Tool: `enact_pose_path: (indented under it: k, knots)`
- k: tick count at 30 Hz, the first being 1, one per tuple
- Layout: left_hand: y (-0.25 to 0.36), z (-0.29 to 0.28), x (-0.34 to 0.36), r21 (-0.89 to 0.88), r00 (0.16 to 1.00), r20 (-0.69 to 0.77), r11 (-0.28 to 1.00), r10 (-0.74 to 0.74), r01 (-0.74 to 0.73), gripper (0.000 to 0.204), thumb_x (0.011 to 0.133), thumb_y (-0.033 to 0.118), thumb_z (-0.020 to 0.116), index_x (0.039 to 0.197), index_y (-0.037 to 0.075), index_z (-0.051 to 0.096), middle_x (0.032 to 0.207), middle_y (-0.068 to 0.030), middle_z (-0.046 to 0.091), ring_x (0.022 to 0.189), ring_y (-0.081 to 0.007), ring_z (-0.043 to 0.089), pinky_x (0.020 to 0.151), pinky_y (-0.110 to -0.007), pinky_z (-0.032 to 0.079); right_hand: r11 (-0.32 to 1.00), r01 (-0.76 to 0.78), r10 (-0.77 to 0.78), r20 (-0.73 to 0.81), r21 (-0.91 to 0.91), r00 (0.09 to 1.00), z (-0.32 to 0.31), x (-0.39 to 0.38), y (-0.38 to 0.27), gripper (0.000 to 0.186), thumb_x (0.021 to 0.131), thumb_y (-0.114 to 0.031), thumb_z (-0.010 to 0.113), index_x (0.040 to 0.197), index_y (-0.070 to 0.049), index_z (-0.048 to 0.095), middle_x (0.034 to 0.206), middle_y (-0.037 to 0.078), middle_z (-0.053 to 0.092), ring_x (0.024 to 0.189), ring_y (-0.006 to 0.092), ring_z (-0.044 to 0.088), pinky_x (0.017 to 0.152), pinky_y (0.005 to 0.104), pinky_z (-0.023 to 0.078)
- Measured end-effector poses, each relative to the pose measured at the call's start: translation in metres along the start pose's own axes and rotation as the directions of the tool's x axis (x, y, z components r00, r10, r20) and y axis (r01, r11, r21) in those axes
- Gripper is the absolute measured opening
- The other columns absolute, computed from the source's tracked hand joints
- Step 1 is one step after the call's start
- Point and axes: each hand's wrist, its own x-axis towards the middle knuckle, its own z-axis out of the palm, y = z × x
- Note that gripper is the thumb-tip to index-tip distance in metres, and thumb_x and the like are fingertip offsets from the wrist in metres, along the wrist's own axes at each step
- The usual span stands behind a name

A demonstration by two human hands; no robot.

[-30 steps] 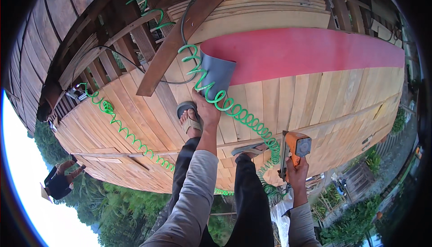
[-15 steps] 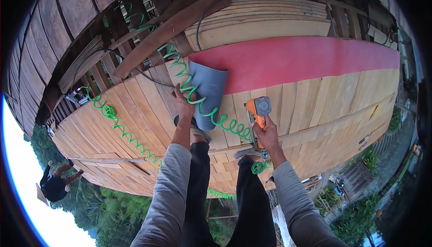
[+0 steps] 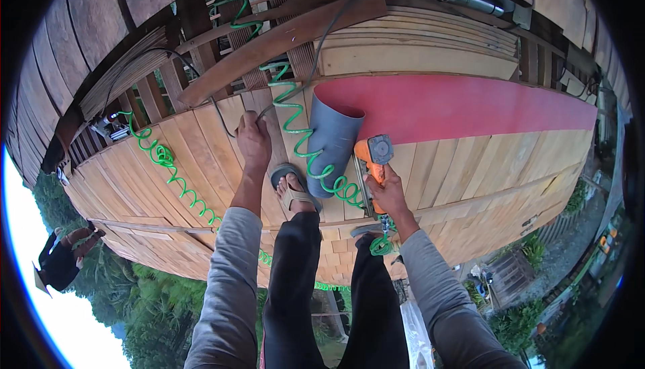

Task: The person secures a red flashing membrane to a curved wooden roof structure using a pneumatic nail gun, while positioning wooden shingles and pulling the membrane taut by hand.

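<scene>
My left hand (image 3: pixel 254 144) is closed in a fist around a thin black cable (image 3: pixel 312 60), above the wooden shingles left of the rolled sheet. The cable loops away from the fist on both sides. My right hand (image 3: pixel 390 196) grips an orange nail gun (image 3: pixel 374 157), held over the shingles at the sheet's lower edge. A green coiled air hose (image 3: pixel 290 108) runs down past the roll to the nail gun. The sheet's grey underside (image 3: pixel 329 157) curls up at its left end; its flat red face (image 3: pixel 463 104) stretches to the right.
My sandalled foot (image 3: pixel 293 191) stands beside the roll on the sloping roof (image 3: pixel 181 167). A brown board (image 3: pixel 282 43) and stacked planks (image 3: pixel 416 50) lie upslope by open battens. Another green hose (image 3: pixel 164 157) trails at left. A person (image 3: pixel 60 261) is at the roof's far left.
My left hand has moved left, away from the roll and green coil, with the black cable. My right hand still holds the nail gun; the view has shifted a little.
</scene>
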Motion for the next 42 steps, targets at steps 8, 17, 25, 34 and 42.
enact_pose_path:
  k: [8,17,25,34,42]
  knots:
    - [0.103,-0.037,-0.022,-0.047,0.915,-0.366,0.979,0.169,-0.199,0.028,0.105,0.028,0.066,0.103,0.001,0.057,0.111,-0.0143,0.066,0.100,-0.0250,0.062,0.088,-0.042,0.049,0.985,-0.137,0.127,0.091,0.103,0.988,-0.023,0.001,-0.025,0.047,0.100,-0.015,0.071,0.141,-0.003,0.053,0.087,0.004,0.066,0.064,0.0086,0.058,0.058,0.0296,0.052]
    - [0.045,0.070,-0.224,-0.058,0.206,0.978,0.909,-0.030,0.412,0.047,0.088,0.025,0.083,0.120,-0.006,0.068,0.078,-0.0099,0.077,0.071,-0.0160,0.073,0.072,-0.034,0.059,0.998,-0.061,0.057,0.117,0.027,0.991,-0.043,0.011,-0.024,0.048,0.095,-0.021,0.076,0.134,0.000,0.055,0.095,0.015,0.070,0.079,0.0265,0.066,0.074,0.0392,0.055]
    - [0.068,0.095,-0.223,-0.352,0.562,0.827,0.759,-0.023,0.549,0.047,0.097,-0.001,0.060,0.143,-0.006,0.051,0.121,-0.0189,0.069,0.100,-0.0238,0.064,0.087,-0.041,0.052,0.921,0.237,-0.182,0.195,-0.310,0.964,-0.036,0.016,-0.045,0.054,0.088,-0.016,0.075,0.134,-0.003,0.051,0.103,0.027,0.071,0.097,0.0472,0.069,0.085,0.0535,0.056]
    - [0.128,0.079,-0.156,-0.443,0.792,0.419,0.861,0.445,-0.250,0.076,0.104,0.004,0.055,0.166,-0.003,0.012,0.172,-0.0296,0.013,0.158,-0.0477,0.018,0.128,-0.048,0.023,0.999,-0.010,0.025,-0.333,0.046,0.942,-0.090,0.010,-0.044,0.046,0.091,-0.015,0.072,0.131,-0.003,0.053,0.102,0.027,0.072,0.097,0.0473,0.070,0.084,0.0532,0.056]
    - [0.208,0.149,-0.032,-0.322,0.743,0.225,0.767,0.631,-0.554,0.076,0.098,0.002,0.063,0.165,0.008,0.027,0.172,-0.0266,0.013,0.157,-0.0530,0.016,0.126,-0.063,0.024,0.993,-0.031,-0.003,-0.290,-0.110,0.957,-0.090,0.013,-0.028,0.049,0.094,-0.011,0.070,0.140,-0.005,0.051,0.093,0.018,0.072,0.080,0.0306,0.071,0.078,0.0421,0.056]
